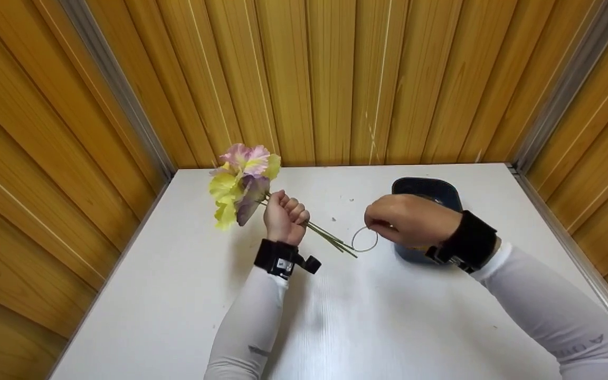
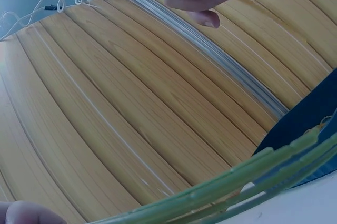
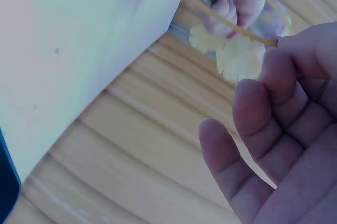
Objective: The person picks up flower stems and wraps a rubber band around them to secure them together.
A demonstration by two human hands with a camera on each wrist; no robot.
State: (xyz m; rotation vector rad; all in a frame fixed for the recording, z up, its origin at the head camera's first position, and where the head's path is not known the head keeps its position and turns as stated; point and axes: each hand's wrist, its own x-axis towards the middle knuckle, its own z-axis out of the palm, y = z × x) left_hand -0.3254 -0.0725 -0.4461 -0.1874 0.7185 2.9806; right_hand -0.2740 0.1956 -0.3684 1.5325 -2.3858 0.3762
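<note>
My left hand (image 1: pixel 285 216) grips a bunch of artificial flowers (image 1: pixel 243 184) by the stems. Pink, yellow and purple petals stick out on the left, and the thin green stems (image 1: pixel 330 238) slant down to the right. Between thumb and index finger, my right hand (image 1: pixel 412 219) pinches a thin rubber band (image 1: pixel 377 240), which hangs as a round loop close to the stem ends. The right wrist view shows the yellowish band (image 3: pixel 231 24) at the fingertips, with the other fingers loosely bent. In the left wrist view the green stems (image 2: pixel 226 182) cross the bottom.
A dark blue container (image 1: pixel 425 184) stands at the right of the white table (image 1: pixel 177 316), partly hidden behind my right hand. Yellowish loops (image 2: pixel 322 124) show inside it. Wood-patterned panels (image 1: pixel 330 79) enclose the table at the back and sides. Tiny specks lie on the tabletop.
</note>
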